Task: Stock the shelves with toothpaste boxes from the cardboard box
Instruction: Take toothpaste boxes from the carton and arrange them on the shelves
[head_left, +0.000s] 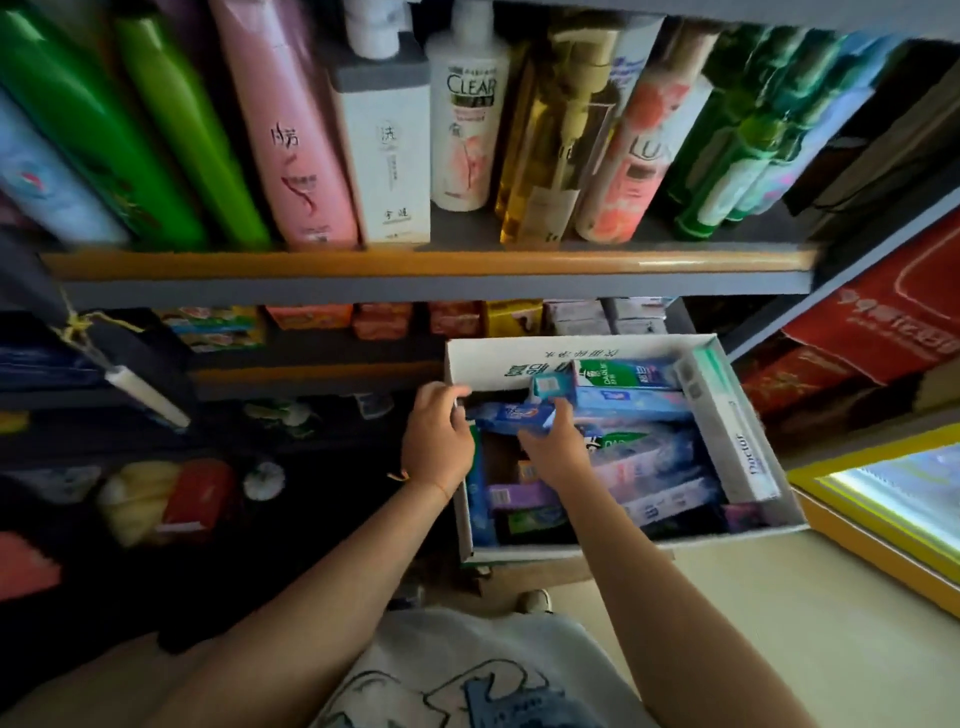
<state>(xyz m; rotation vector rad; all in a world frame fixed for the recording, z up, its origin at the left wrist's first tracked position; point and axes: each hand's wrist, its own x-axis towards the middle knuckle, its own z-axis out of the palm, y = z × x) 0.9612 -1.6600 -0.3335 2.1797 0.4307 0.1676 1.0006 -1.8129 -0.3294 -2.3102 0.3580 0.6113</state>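
Observation:
A white cardboard box (748, 415) stands on the floor before the shelves, filled with several toothpaste boxes in blue, green, purple and white. Both hands hold one blue toothpaste box (511, 415) just above the carton's left part. My left hand (436, 441) grips its left end at the carton's left wall. My right hand (556, 441) grips its right end from below. A long white box (727, 426) lies along the carton's right wall.
The upper shelf (415, 265) carries shampoo bottles (291, 130). A lower shelf (311, 364) holds small packs at its back. Dark lower shelves at left hold sponges and red packs (197, 499). Red cartons (872, 332) and a yellow-framed lit case (883, 499) stand at right.

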